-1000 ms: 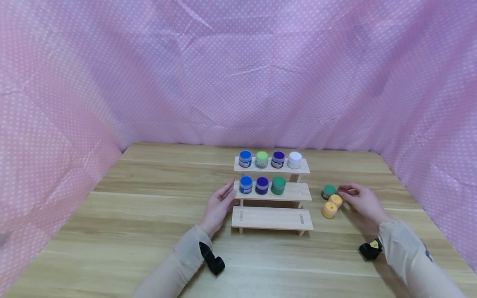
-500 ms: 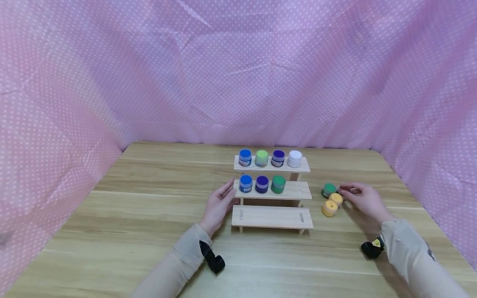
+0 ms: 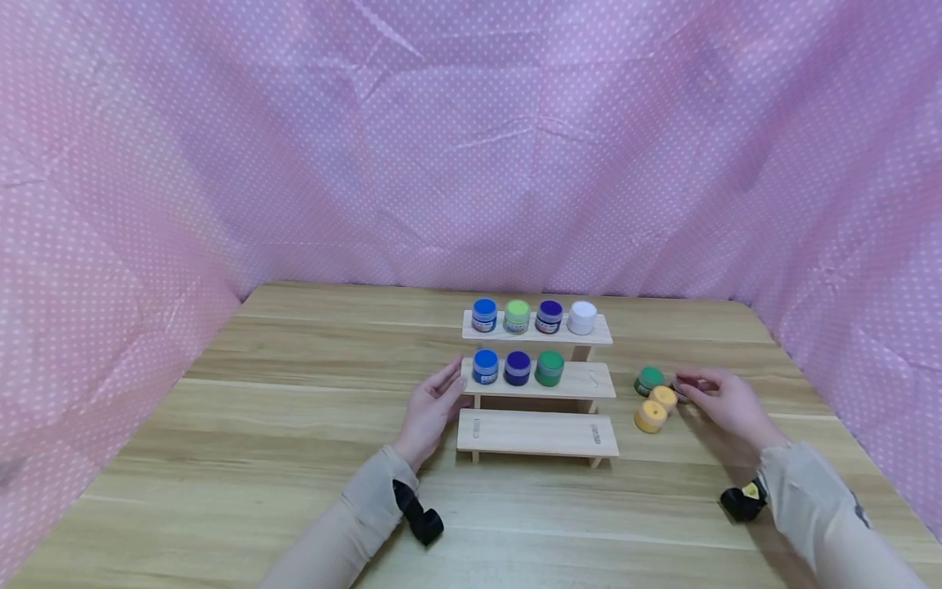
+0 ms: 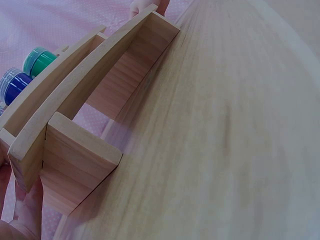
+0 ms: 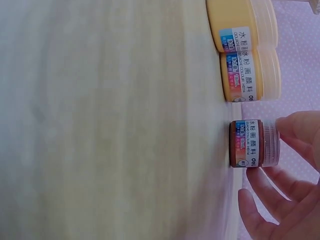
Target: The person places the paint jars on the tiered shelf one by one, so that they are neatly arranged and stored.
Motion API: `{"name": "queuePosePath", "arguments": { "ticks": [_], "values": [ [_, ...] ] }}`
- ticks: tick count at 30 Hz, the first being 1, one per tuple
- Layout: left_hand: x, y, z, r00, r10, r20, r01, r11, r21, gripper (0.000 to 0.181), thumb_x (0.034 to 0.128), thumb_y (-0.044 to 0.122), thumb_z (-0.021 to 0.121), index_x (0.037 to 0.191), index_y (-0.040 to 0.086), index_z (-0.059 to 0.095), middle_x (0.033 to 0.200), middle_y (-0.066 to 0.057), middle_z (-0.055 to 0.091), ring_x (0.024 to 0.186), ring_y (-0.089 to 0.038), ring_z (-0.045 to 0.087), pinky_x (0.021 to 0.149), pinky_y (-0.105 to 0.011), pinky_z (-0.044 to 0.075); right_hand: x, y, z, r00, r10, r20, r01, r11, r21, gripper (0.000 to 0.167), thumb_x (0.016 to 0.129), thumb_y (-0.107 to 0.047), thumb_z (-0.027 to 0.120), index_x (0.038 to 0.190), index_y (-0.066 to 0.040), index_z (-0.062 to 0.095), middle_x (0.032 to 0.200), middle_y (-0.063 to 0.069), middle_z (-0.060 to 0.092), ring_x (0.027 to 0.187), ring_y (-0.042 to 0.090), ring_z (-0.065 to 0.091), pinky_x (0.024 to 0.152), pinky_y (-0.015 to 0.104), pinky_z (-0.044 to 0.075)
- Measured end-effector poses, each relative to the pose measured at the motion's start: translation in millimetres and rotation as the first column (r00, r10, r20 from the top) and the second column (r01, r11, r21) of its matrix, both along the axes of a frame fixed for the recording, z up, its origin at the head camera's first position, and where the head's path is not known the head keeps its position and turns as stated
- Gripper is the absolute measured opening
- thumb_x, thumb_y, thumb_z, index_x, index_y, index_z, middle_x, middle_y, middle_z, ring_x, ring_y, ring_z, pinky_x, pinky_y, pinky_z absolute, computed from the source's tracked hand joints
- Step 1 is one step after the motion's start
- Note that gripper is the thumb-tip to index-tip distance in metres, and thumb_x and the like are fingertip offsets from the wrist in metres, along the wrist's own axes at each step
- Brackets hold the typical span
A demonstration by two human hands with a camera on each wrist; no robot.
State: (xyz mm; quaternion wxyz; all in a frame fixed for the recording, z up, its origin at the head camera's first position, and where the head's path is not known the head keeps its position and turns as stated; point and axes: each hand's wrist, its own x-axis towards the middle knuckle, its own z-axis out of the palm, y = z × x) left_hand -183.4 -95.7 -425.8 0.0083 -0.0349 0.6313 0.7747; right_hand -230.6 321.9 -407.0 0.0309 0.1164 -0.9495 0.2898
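My right hand (image 3: 724,403) pinches a brown paint jar (image 5: 247,143) by its clear lid, at the right of the stand; in the head view the fingers hide most of this jar. Close beside it stand two yellow-orange paint jars (image 3: 651,415) and a green-lidded jar (image 3: 649,379). On the left, my left hand (image 3: 430,413) holds the left end of the three-step wooden stand (image 3: 537,431) at its middle step, thumb and fingers about the edge. In the left wrist view its fingers (image 4: 31,205) show below the plank's end.
Blue (image 3: 485,367), purple (image 3: 518,369) and green (image 3: 549,369) jars stand on the middle step. Along the top step are blue, light green (image 3: 517,316), purple and white (image 3: 582,317) jars. A pink dotted cloth (image 3: 471,164) hangs behind the wooden table (image 3: 294,393).
My right hand has shifted slightly right and toward me with the brown jar, widening the gap to the green one. My left hand stays at the stand.
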Motion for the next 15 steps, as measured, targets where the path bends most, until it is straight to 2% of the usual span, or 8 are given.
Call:
{"name": "queuePosePath", "arguments": {
  "ticks": [2,3,7,8,9,11,13,15],
  "values": [
    [1.9,0.0,-0.4,1.000,-0.001,-0.004,0.001,1.000,0.003,0.047,0.0973,0.011,0.052,0.143,0.009,0.041,0.146,-0.012,0.043,0.126,-0.026,0.051,0.092,-0.031,0.054,2.9,1,0.6,1.000,-0.002,-0.010,0.002,1.000,0.011,0.034,0.095,-0.023,0.057,0.119,0.001,0.062,0.118,0.024,0.063,0.098,0.025,0.061,0.077,0.015,0.046],
    [3.0,0.1,-0.6,1.000,-0.002,-0.007,0.002,1.000,0.004,0.047,0.0973,0.012,0.052,0.143,0.009,0.041,0.146,-0.012,0.043,0.126,-0.026,0.051,0.092,-0.031,0.053,4.4,1,0.7,1.000,-0.001,-0.012,0.001,1.000,0.013,0.034,0.095,-0.022,0.058,0.119,0.001,0.063,0.117,0.025,0.063,0.098,0.025,0.061,0.077,0.016,0.049],
    [9.4,0.1,-1.5,1.000,-0.005,-0.005,0.005,1.000,-0.001,0.047,0.0974,0.013,0.052,0.143,0.009,0.041,0.146,-0.013,0.043,0.127,-0.027,0.050,0.093,-0.032,0.053,10.8,-1,-0.6,1.000,0.003,-0.001,-0.003,1.000,0.002,0.032,0.094,-0.020,0.059,0.117,0.003,0.063,0.116,0.027,0.061,0.100,0.035,0.063,0.086,0.041,0.054],
    [11.2,0.1,-1.7,1.000,-0.004,-0.003,0.004,1.000,-0.005,0.047,0.0974,0.013,0.052,0.143,0.009,0.041,0.146,-0.013,0.043,0.127,-0.027,0.050,0.094,-0.032,0.052,12.3,-1,-1.0,1.000,0.003,0.007,-0.003,1.000,-0.006,0.032,0.094,-0.019,0.060,0.116,0.003,0.063,0.116,0.028,0.061,0.101,0.038,0.062,0.086,0.042,0.054],
    [12.9,0.2,-1.8,1.000,-0.003,0.000,0.003,1.000,-0.008,0.047,0.0974,0.013,0.052,0.143,0.009,0.041,0.146,-0.013,0.043,0.127,-0.027,0.050,0.094,-0.032,0.052,13.7,-2,-1.3,1.000,0.005,0.013,-0.005,1.000,-0.012,0.032,0.094,-0.019,0.060,0.116,0.004,0.063,0.116,0.029,0.060,0.103,0.040,0.061,0.086,0.039,0.054],
    [15.9,0.6,-2.0,1.000,0.000,0.005,0.000,1.000,-0.014,0.047,0.0974,0.013,0.052,0.143,0.010,0.041,0.145,-0.012,0.044,0.126,-0.027,0.051,0.094,-0.032,0.052,16.4,-2,-1.5,1.000,0.006,0.018,-0.006,1.000,-0.020,0.032,0.094,-0.018,0.060,0.116,0.005,0.062,0.116,0.030,0.060,0.104,0.042,0.061,0.082,0.023,0.054],
    [17.9,1.4,-1.6,1.000,0.004,0.003,-0.004,1.000,-0.013,0.046,0.0973,0.013,0.053,0.142,0.010,0.042,0.145,-0.012,0.044,0.125,-0.026,0.051,0.094,-0.032,0.052,18.8,-2,-1.0,1.000,0.004,0.014,-0.003,1.000,-0.031,0.032,0.093,-0.016,0.060,0.115,0.006,0.062,0.116,0.030,0.060,0.104,0.042,0.061,0.077,0.010,0.048],
    [19.7,2.3,-0.8,1.000,0.005,-0.004,-0.005,1.000,-0.005,0.047,0.0972,0.012,0.053,0.142,0.009,0.041,0.145,-0.013,0.044,0.125,-0.026,0.052,0.093,-0.031,0.053,21.2,-1,-0.3,1.000,-0.002,0.003,0.002,0.999,-0.032,0.031,0.093,-0.016,0.060,0.115,0.006,0.063,0.116,0.030,0.060,0.104,0.041,0.061,0.074,0.005,0.045]
  ]
}}
